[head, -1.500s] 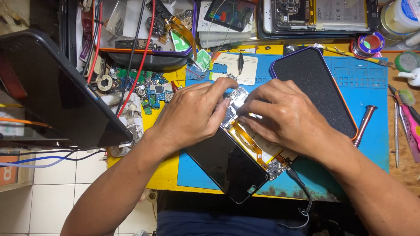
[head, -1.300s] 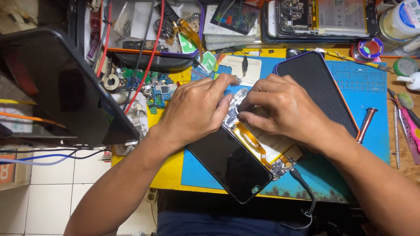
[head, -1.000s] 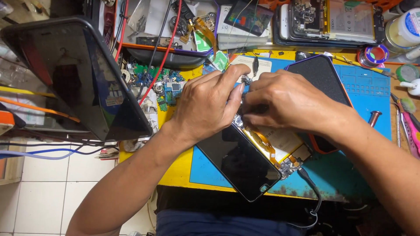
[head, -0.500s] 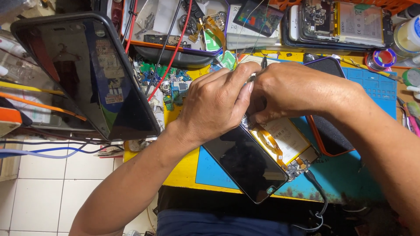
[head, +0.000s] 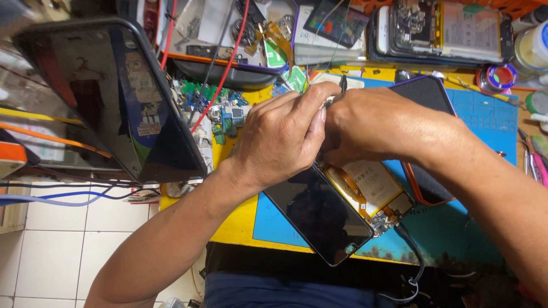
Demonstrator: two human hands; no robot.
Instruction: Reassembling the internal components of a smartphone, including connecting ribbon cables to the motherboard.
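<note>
Since the earlier frame your hands are lifting toward the bench's far edge. Left hand [head: 279, 140] and right hand [head: 379, 122] are pinching small tweezers [head: 342, 85] above the opened phone [head: 342, 211] lying on the blue mat [head: 485, 120]. Thin, fragile item: grip its edges only.

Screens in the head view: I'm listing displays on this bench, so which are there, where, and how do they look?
Phone screen: under the left hand, detached dark glossy rectangle, lying tilted.
Tablet: far left, large black glossy panel, rounded corners, unlit.
Second phone: beyond the right hand, dark face, orange-edged case.
Small display: top centre, dark with coloured reflections.
Label: pale rectangle on the opened phone's battery.
</note>
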